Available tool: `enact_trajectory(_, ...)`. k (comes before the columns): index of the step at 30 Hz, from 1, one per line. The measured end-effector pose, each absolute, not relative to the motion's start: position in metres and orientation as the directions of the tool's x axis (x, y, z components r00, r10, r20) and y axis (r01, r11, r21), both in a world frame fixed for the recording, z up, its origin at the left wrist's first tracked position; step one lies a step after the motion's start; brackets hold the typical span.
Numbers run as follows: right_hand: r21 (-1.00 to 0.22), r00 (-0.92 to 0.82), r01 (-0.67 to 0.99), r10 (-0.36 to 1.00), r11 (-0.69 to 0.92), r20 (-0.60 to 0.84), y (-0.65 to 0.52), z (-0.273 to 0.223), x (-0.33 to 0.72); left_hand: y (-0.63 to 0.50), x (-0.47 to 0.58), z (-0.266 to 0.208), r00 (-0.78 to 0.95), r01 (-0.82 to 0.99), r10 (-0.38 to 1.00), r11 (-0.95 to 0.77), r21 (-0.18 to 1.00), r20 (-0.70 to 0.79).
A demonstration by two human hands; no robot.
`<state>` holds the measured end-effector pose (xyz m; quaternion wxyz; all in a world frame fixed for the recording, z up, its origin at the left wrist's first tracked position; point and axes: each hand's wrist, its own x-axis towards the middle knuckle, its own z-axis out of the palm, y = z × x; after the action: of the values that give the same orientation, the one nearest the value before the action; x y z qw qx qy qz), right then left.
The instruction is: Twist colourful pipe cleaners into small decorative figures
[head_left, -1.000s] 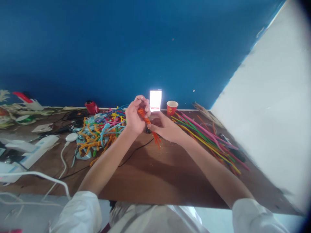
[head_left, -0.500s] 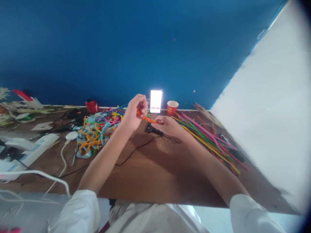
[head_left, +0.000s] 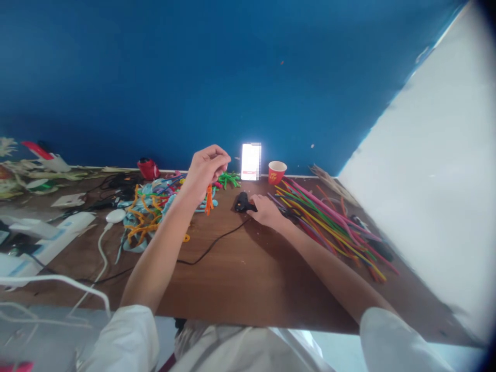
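Note:
Raised above the table, my left hand (head_left: 211,168) is closed on an orange pipe cleaner piece (head_left: 209,200), whose bunched ends hang below the palm. Most of it is hidden by the fingers. On the tabletop, my right hand (head_left: 265,211) has its fingers around the handle end of a black glue gun (head_left: 243,202) with a black cord. A green pipe cleaner shape (head_left: 230,179) lies beyond the left hand.
Left of the hands is a heap of twisted pipe cleaners (head_left: 143,222). Straight pipe cleaners (head_left: 329,219) are spread at the right. A lit phone (head_left: 250,163) and a red paper cup (head_left: 275,175) stand by the wall. A power strip (head_left: 58,243) lies at far left.
My right hand has let go of the orange pipe cleaner and moved down to the glue gun. My left hand has shifted slightly left, with the orange piece now hanging down.

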<state>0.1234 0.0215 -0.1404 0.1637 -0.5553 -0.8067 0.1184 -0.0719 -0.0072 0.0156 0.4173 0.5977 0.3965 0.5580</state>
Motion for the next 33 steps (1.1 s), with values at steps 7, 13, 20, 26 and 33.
enact_trajectory(7,-0.399,-0.329,0.846,0.935,0.353,0.131,0.023,-0.146,0.122,0.005,-0.074,0.008,0.069,0.025,0.946,-0.319,0.947,0.317)
enact_trajectory(13,-0.454,-0.279,0.831,0.947,0.321,0.159,0.031,-0.132,0.125,0.010,-0.085,0.012,-0.035,-0.020,0.936,-0.352,0.936,0.351)
enact_trajectory(20,-0.554,-0.214,0.777,0.953,0.299,0.214,0.031,-0.093,0.148,0.009,-0.096,0.017,0.009,0.047,0.934,-0.358,0.933,0.358)
enact_trajectory(26,-0.674,-0.225,0.696,0.966,0.249,0.124,0.028,-0.085,0.159,0.012,-0.090,0.004,0.257,0.480,0.898,-0.439,0.759,0.357)
enact_trajectory(33,-0.773,-0.194,0.633,0.974,0.032,-0.119,0.026,-0.085,0.156,0.025,-0.076,-0.027,0.376,0.858,0.922,-0.386,0.338,0.098)
